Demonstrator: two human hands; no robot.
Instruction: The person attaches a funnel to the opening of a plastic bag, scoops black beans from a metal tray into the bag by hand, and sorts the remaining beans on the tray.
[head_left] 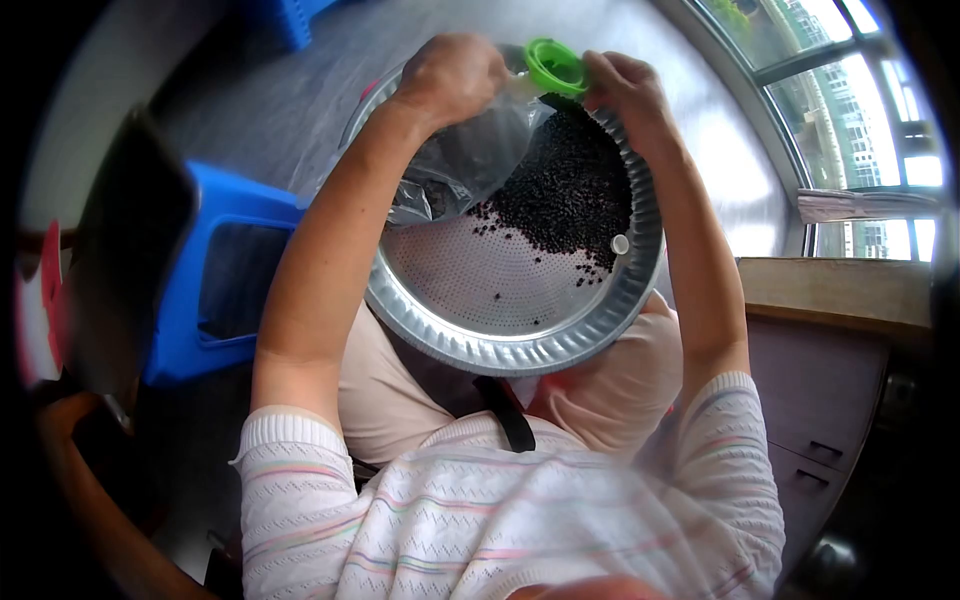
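Note:
A wide round metal sieve (470,350) rests over my lap, its perforated bottom partly covered by a heap of small dark berries or beads (570,180). At the far rim, my left hand (450,75) is closed on a clear plastic bag (470,155) that hangs over the left part of the sieve. My right hand (630,95) pinches the edge of a bright green, ring-shaped plastic piece (555,66), which sits between the two hands. A small white round cap (620,244) lies at the right side of the sieve. The fingertips of my left hand are partly hidden.
A blue plastic stool (225,265) stands close at the left, and part of another blue stool (290,18) shows at the top. On the right are a low cabinet (815,390) and a window (840,110). Grey floor (240,110) lies beyond the sieve.

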